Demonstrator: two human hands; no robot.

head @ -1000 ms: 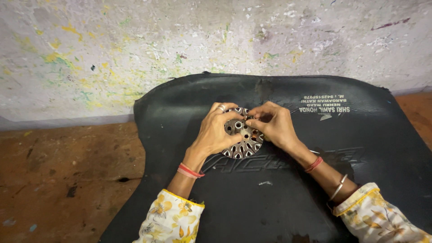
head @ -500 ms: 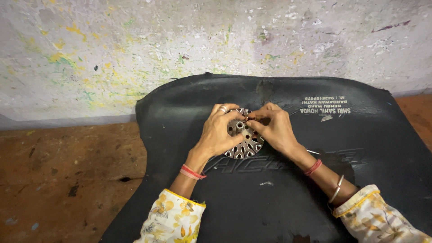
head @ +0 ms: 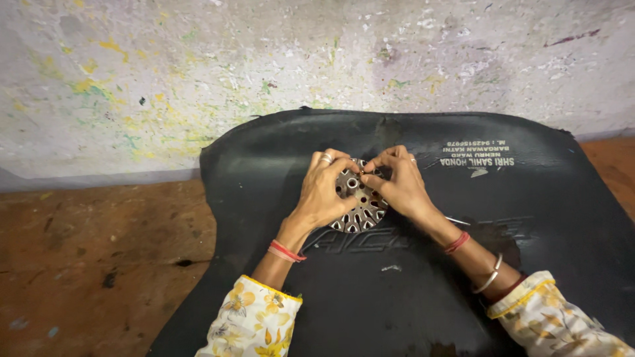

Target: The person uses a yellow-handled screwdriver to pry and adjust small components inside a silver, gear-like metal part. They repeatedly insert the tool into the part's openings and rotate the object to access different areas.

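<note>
disc is what both hands are on: a round metal disc full of little holes, with a bigger hole near its middle. it lies flat on a black mat, a bit toward the far side of the mat and left of the white print on it. the left hand covers the left side of the disc, with its fingers bent over the far edge, and it has a ring on one finger. the right hand covers the right side, and its fingers are pinched close together at the far edge of the disc. the tips of both hands almost meet there. both hands are curled and gripping the disc, but what the pinched tips hold is too small to tell. the near part of the disc peeks out between the two wrists. there is a red band on the left wrist, and a red band and a silver bangle on the right arm. both sleeves are white with yellow flowers. the mat lies on a brown floor, and its far edge is against a wall with spots of yellow and green paint.
</note>
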